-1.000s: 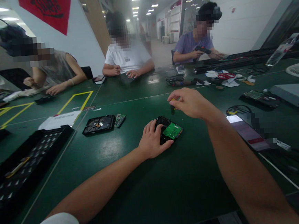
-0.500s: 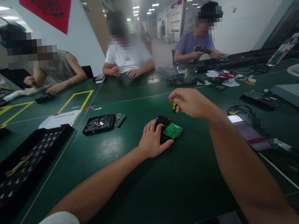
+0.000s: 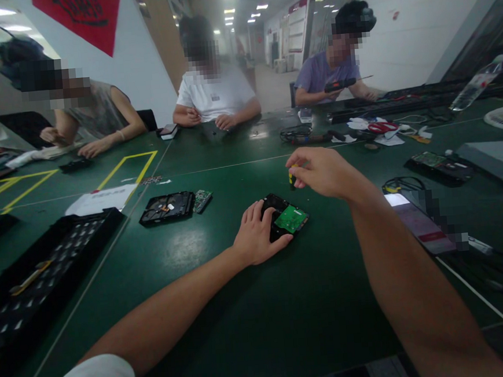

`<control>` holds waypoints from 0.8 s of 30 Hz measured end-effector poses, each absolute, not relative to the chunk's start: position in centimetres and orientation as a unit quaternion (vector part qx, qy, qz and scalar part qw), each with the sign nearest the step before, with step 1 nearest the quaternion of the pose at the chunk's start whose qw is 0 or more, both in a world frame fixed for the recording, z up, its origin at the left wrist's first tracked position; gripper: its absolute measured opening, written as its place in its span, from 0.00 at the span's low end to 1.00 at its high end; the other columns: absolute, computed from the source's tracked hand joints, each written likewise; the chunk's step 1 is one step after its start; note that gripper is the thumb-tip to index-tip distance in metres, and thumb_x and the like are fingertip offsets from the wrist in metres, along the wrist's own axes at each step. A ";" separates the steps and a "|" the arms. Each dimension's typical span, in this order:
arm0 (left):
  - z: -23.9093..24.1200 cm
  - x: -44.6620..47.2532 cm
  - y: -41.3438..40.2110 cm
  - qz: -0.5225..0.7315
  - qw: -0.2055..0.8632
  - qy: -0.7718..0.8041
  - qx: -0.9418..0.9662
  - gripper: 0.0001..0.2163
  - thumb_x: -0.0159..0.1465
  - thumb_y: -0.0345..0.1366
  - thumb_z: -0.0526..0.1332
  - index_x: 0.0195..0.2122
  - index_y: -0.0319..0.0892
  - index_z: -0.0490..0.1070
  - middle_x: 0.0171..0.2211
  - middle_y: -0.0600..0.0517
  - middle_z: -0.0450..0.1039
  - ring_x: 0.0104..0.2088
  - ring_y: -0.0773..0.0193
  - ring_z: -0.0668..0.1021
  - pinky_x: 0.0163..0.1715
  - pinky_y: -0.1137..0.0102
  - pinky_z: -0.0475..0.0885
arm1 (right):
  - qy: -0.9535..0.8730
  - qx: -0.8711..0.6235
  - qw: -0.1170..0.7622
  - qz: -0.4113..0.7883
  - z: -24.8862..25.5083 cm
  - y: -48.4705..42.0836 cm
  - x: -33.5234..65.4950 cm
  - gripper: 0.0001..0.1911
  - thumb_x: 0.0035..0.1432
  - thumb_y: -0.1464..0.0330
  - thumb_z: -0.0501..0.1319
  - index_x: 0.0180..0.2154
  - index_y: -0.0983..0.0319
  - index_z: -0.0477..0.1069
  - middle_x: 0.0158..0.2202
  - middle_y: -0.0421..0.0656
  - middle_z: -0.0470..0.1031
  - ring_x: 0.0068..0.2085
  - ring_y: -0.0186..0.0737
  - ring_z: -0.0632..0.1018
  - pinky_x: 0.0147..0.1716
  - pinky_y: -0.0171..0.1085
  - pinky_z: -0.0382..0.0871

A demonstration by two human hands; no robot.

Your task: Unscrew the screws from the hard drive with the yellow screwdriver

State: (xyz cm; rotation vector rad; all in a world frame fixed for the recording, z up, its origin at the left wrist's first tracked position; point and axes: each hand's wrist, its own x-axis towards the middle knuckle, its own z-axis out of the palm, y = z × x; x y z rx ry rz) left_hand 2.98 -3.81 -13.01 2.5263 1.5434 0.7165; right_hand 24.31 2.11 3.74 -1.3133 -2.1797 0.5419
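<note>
A black hard drive (image 3: 285, 219) with a green circuit board on top lies on the green table (image 3: 224, 283). My left hand (image 3: 257, 237) rests on its near left corner, fingers curled over the edge and gripping it. Just beyond the drive, my right hand (image 3: 322, 173) is raised, its fingers pinched round a small yellow and black screwdriver (image 3: 291, 179). The tool's tip is hidden from me.
A second opened drive (image 3: 167, 208) with a loose board (image 3: 202, 200) lies to the left, beside a black tray (image 3: 36, 275). A phone (image 3: 417, 223), cables and boards sit at the right. Three people work across the table; one holds a power screwdriver.
My right hand has shifted slightly right while turning the small screwdriver; a second ago the tool stood farther left. My left hand has stayed on the drive.
</note>
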 end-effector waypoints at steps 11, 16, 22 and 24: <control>-13.0 3.0 -3.9 0.229 0.045 0.508 0.829 0.38 0.66 0.68 0.59 0.67 0.44 0.63 0.72 0.35 0.55 0.73 0.34 0.59 0.70 0.40 0.58 | -0.834 -0.474 0.242 0.146 4.6 1.9 24.6 0.11 0.67 0.71 0.62 0.46 0.62 0.82 0.35 0.43 0.85 0.31 0.39 0.83 0.40 0.38 0.72; -12.9 3.0 -3.9 0.232 0.044 0.506 0.830 0.38 0.66 0.67 0.59 0.67 0.44 0.63 0.72 0.35 0.56 0.73 0.34 0.59 0.70 0.39 0.58 | -0.821 -0.499 0.260 0.093 4.4 2.0 24.6 0.05 0.64 0.67 0.68 0.39 0.61 0.80 0.39 0.45 0.85 0.34 0.42 0.83 0.40 0.40 0.71; -12.9 2.9 -3.8 0.237 0.051 0.505 0.829 0.38 0.66 0.67 0.59 0.67 0.45 0.63 0.72 0.36 0.55 0.73 0.34 0.59 0.70 0.39 0.59 | -0.791 -0.558 0.247 0.040 3.9 2.4 24.6 0.15 0.63 0.55 0.69 0.33 0.60 0.77 0.33 0.47 0.82 0.35 0.48 0.81 0.38 0.42 0.69; -13.0 2.9 -3.7 0.241 0.054 0.505 0.827 0.37 0.66 0.67 0.60 0.67 0.46 0.63 0.72 0.37 0.55 0.73 0.34 0.59 0.70 0.39 0.58 | -0.802 -0.539 0.253 0.053 3.8 2.4 24.6 0.10 0.64 0.60 0.68 0.36 0.60 0.78 0.36 0.46 0.83 0.35 0.45 0.81 0.39 0.42 0.69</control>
